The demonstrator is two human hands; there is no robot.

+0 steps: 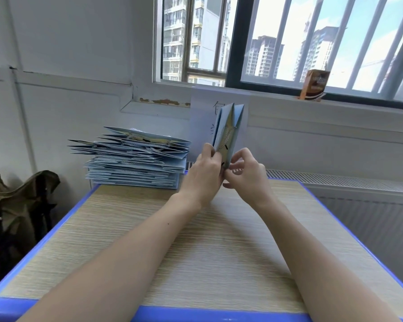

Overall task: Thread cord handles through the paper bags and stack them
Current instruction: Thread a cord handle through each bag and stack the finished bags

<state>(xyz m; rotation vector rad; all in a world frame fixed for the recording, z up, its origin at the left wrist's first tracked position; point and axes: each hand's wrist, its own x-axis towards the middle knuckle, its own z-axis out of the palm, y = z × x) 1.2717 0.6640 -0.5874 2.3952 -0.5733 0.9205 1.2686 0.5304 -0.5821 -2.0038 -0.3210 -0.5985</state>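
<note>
Bag (pixel 228 133) is up off the table (pixel 196 240), held edge-on at about 12 o'clock from you, mouth end down at your hands, folded bottom pointing up toward the window (pixel 289 43). Light blue paper, folded flat with the gusset splayed a little. Twisted cord (pixel 226 135) shows inside the fold; two dark marks near the bottom edge are probably the cord tips, too small to be sure.

Handling, my read: very light, thin card, stiff along the creases and floppy across the panels. It creases or tears at the punch holes if you yank. Hold it near the mouth edge by the holes, where the paper is likely doubled, not mid-panel. The cord is soft and limp, so pinch it close to the tip.

Left hand (pixel 205 173): at 11 o'clock of the bag's lower end, back of hand toward you, fingers curled around the left panel, thumb side against the paper. It's doing the holding.

Right hand (pixel 244 170): at 1 o'clock, touching the bag's lower right edge, thumb and forefinger pinched together at the edge. Looks like a pinch on the cord end or the paper right at the hole; can't tell which. Other fingers loosely curled.

Both forearms stretched straight out over the table, wrists raised.

Finished stack (pixel 135 159): 10 o'clock, far left corner of the table, tall and uneven, well apart from your hands. Carton (pixel 314 86) on the sill at 1 o'clock, white sheet (pixel 203 117) behind the bag.
</note>
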